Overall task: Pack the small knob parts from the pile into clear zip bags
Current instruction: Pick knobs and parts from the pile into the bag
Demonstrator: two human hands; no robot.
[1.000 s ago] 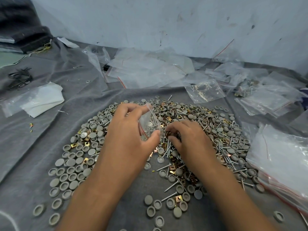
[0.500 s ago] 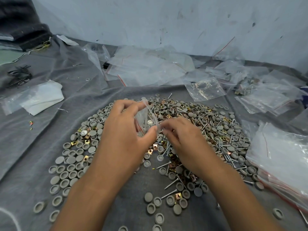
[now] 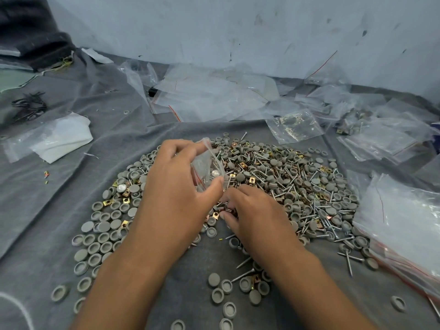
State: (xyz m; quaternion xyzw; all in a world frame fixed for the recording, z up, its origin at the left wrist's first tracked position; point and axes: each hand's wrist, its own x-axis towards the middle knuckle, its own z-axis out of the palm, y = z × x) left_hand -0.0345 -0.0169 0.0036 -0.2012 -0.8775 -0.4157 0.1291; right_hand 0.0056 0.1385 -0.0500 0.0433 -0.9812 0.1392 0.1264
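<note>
Right, head view, only one cam. Left hand (image 3: 176, 186) holds a small clear zip bag (image 3: 207, 168) up over the pile (image 3: 273, 186), thumb under and fingers curled over the top edge, pinching it so the mouth faces the right hand. Prob held that close so parts go straight in w/o a long reach. Bag already has a few bits inside: one shiny round piece shows through the plastic, the rest too blurred to name.

Right hand (image 3: 252, 213) is down on the pile just below the bag, fingers curled in on small brass-coloured bits; looks like it's pinching one, tho exactly what I can't tell. Pile is grey round caps, screws and brass clips mixed, spread on a grey cloth (image 3: 71, 186), so picking needs sorting by feel.

Other containers: a loose heap of empty zip bags (image 3: 214, 96) at the back near the wall; a stack of bags (image 3: 400, 225) on the right, touching the pile's edge; one filled bag (image 3: 295, 126) behind the pile, w/ small metal parts inside. Plenty of parts left, so early-to-mid job, I'd judge.
</note>
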